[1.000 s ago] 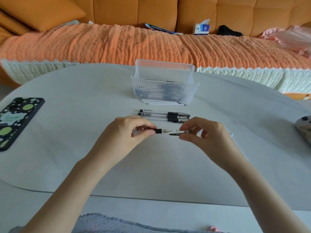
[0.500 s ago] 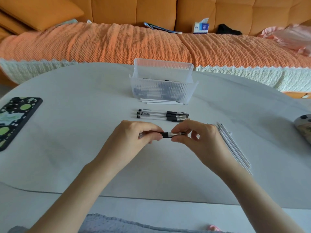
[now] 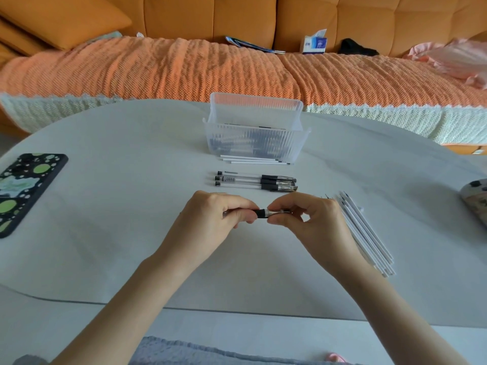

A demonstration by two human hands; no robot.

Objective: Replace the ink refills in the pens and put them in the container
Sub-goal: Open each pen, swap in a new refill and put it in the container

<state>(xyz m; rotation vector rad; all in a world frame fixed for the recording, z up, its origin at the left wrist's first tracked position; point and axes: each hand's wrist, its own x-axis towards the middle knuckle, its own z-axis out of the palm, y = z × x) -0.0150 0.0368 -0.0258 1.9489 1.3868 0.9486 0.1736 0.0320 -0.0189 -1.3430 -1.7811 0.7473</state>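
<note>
Pinched one pen [image 3: 263, 213] just above the tabletop [image 3: 131, 259], barrel inside the left hand [image 3: 210, 219] grip, metal tip end inside the right hand [image 3: 311, 222] grip, both grips closed on it. Judged the pen light, stiff and smooth, so apt to slip; judged its black rubber sleeve the surest hold. Noted white refills [image 3: 366, 233] fanned just beside the right hand. Noted, farther off, three pens [image 3: 255, 181] side by side, then spare refills [image 3: 253, 159] just before the container [image 3: 255, 127], dark pens dimly seen inside
</note>
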